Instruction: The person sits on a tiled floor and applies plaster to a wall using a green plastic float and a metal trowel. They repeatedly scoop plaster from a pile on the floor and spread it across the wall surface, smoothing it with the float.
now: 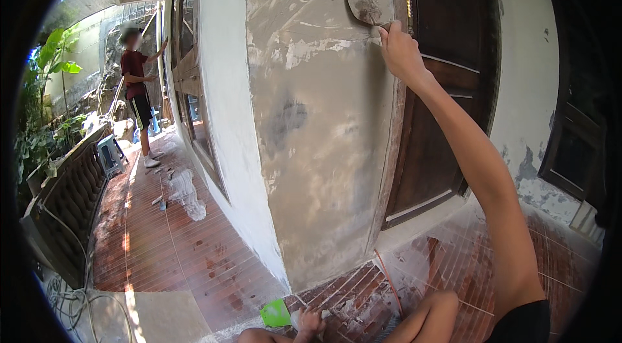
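Observation:
My right hand (403, 51) is raised high, fingers wrapped round the handle of a trowel (363, 2). Its leaf-shaped blade is smeared with grey plaster and lies against or very close to the upper part of the plastered wall (317, 168). That wall is grey-brown and patchy, with rough pale streaks near the top. Low down, at the bottom of the view, my left hand (311, 322) is closed beside a bright green flat plastic piece (276, 313), which it seems to hold. Something whitish shows between the hand and the green piece.
A dark wooden door (447, 83) adjoins the wall's right edge. A white-painted wall face (223, 83) and windows run along the left. Another person (135, 77) stands farther back there. A stool (111, 155), a balustrade (68, 207), a hose (71, 307) and white splatter mark the tiled floor.

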